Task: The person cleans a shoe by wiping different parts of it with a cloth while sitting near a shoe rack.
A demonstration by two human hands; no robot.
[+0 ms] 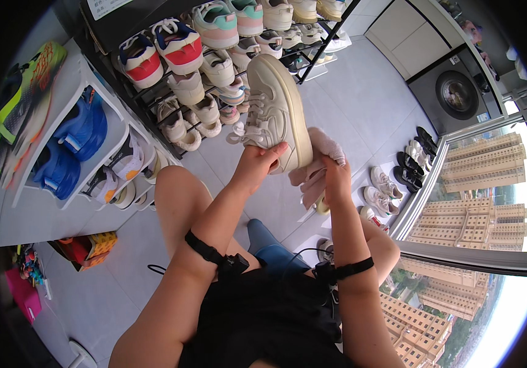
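Observation:
A cream lace-up sneaker point(276, 110) is held up in front of me, its toe pointing away and its sole edge turned to the right. My left hand point(261, 163) grips it near the heel, with the thumb on its side. In my right hand point(337, 177) is a pale pink cloth point(322, 149), bunched at the fingertips and hanging down below. The cloth's upper part lies close beside the sole near the heel; I cannot tell whether they touch. White laces are tied on the sneaker's left side.
Ahead stands a black shoe rack point(307, 69) full of sneakers. A white shoe shelf point(67, 126) at the left holds blue shoes point(79, 124). More pairs, including white sneakers point(380, 198), line the floor by the window point(470, 184). A front-loading washing machine point(456, 94) stands far right.

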